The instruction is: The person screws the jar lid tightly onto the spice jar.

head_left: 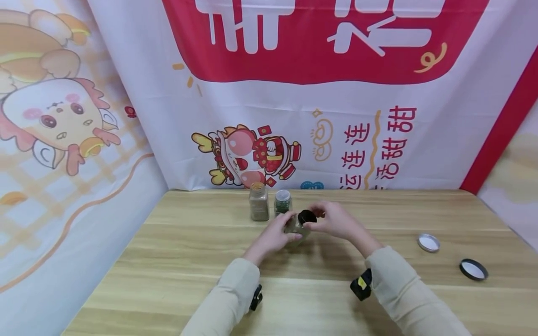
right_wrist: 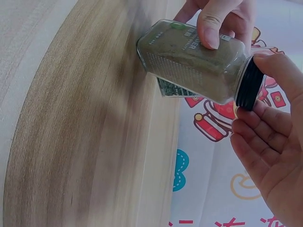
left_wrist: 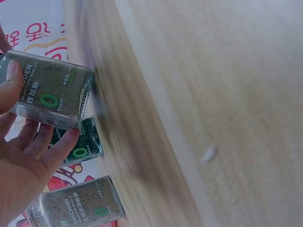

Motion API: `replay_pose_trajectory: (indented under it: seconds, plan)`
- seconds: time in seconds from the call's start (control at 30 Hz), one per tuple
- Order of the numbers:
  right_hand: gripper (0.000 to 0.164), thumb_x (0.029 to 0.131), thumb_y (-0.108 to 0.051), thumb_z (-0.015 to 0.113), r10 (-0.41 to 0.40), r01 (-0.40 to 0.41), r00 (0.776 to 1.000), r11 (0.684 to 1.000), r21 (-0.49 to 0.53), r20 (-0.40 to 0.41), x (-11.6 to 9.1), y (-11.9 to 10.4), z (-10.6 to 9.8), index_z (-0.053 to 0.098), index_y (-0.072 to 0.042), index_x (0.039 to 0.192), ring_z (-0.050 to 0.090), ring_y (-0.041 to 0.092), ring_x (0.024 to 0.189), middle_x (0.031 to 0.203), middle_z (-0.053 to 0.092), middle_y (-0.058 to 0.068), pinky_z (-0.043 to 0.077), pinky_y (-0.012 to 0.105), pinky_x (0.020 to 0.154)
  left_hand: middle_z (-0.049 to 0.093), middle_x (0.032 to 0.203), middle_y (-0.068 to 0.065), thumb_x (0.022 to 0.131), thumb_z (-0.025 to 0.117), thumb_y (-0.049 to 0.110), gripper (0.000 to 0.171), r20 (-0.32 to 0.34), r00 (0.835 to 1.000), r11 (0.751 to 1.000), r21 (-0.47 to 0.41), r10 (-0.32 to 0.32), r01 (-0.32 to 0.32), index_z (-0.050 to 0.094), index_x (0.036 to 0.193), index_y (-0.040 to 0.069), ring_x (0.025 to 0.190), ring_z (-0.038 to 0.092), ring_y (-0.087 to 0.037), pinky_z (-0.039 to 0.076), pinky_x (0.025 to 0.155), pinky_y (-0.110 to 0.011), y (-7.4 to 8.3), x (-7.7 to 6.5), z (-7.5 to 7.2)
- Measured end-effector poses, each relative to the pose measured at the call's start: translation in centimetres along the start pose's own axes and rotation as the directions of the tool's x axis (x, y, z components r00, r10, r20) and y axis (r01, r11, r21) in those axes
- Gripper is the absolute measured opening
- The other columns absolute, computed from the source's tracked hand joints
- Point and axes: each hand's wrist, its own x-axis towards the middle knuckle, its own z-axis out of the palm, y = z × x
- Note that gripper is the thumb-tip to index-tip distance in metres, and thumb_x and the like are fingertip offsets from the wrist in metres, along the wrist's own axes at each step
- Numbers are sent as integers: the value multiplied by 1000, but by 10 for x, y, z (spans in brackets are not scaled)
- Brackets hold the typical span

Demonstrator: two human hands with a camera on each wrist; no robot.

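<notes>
On a table (head_left: pixel 168 266), a brown jar (head_left: pixel 259 208) stands at the back, a green jar (head_left: pixel 283 201) just right of it. In front, the left hand (head_left: pixel 274 233) grips a powder jar (right_wrist: pixel 189 71), thumb and fingers around its body; the right hand (head_left: pixel 335 221) pinches that jar's black cap (right_wrist: pixel 249 84). Well to the right lie a silver lid (head_left: pixel 428 242), then a black lid (head_left: pixel 473 269).

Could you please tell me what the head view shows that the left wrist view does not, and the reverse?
Head only: the loose silver lid, the loose black lid and the black cap at the held jar's mouth.
Left wrist only: readable green zeros printed on the jars.
Both: the left hand gripping that jar, with the green-filled jar and brown-filled jar nearby.
</notes>
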Motion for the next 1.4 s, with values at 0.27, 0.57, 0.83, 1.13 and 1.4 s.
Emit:
replay_pose_trajectory:
  seconds: [0.27, 0.57, 0.83, 1.13, 1.4]
  plan:
    - [32, 80, -26, 75, 22, -21, 1000, 1000, 16, -3, -5, 3, -7, 68, -3, 102, 59, 18, 80, 86, 67, 6, 49, 26, 70, 54, 132, -17, 85, 72, 18, 56, -5, 1000, 999, 34, 14, -13, 50, 135, 7, 122, 52, -31, 42, 105, -47, 7, 4, 3]
    - [34, 82, -23, 73, 64, -61, 998, 994, 93, -19, -9, 8, -6, 65, 1, 106, 63, 21, 87, 93, 69, 11, 55, 33, 77, 57, 128, -16, 83, 73, 17, 56, 6, 1000, 999, 48, 7, -7, 52, 134, 7, 117, 54, -30, 44, 102, -46, 16, 9, 1]
    - [37, 85, -18, 72, 71, -63, 996, 986, 157, -50, -13, 10, -2, 63, 5, 112, 66, 27, 92, 98, 69, 17, 56, 40, 83, 61, 125, -13, 82, 74, 17, 54, -16, 1000, 998, 68, 8, -7, 55, 132, 9, 115, 58, -28, 46, 101, -44, 19, 11, 4]
    - [61, 84, -16, 72, 159, -132, 981, 967, 219, -109, -18, 8, 6, 45, 9, 134, 64, 35, 100, 107, 63, 24, 56, 42, 88, 61, 127, -16, 83, 74, 18, 54, -59, 997, 998, 43, -51, 53, 52, 131, 8, 118, 57, -31, 48, 101, -45, 22, 11, 9]
    - [62, 85, -14, 70, 202, -156, 969, 947, 280, -145, -28, 16, 7, 42, 7, 136, 62, 36, 103, 112, 61, 26, 55, 41, 90, 61, 127, -20, 85, 72, 19, 54, -130, 989, 997, -5, -74, 74, 50, 132, 3, 117, 58, -33, 48, 100, -46, 27, 14, 17]
